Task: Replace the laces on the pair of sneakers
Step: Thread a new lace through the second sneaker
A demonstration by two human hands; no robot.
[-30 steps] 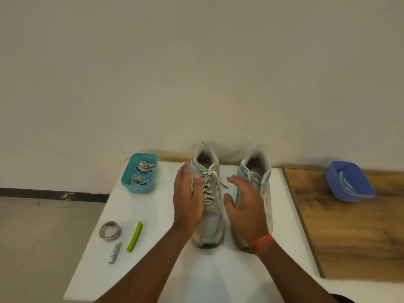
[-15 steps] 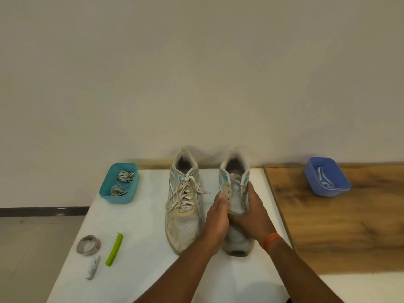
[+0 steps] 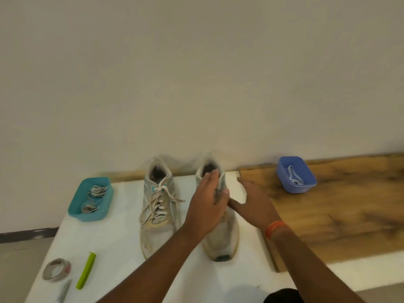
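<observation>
White table (image 3: 122,248), left hand (image 3: 207,206) gripping right sneaker (image 3: 223,235), right hand (image 3: 255,202) spread beside

You see two sneakers standing side by side at the back edge of the table (image 3: 113,248), the laced sneaker (image 3: 157,206) left of the unlaced sneaker (image 3: 223,232). The tub of old laces (image 3: 90,199) sits near the back left corner. At the front left edge lie a tape roll (image 3: 56,270), a clip (image 3: 86,270) to its right and a marker (image 3: 63,290). On the wooden board (image 3: 338,211) to the right, a tub with one lace (image 3: 295,174) sits at the back.
</observation>
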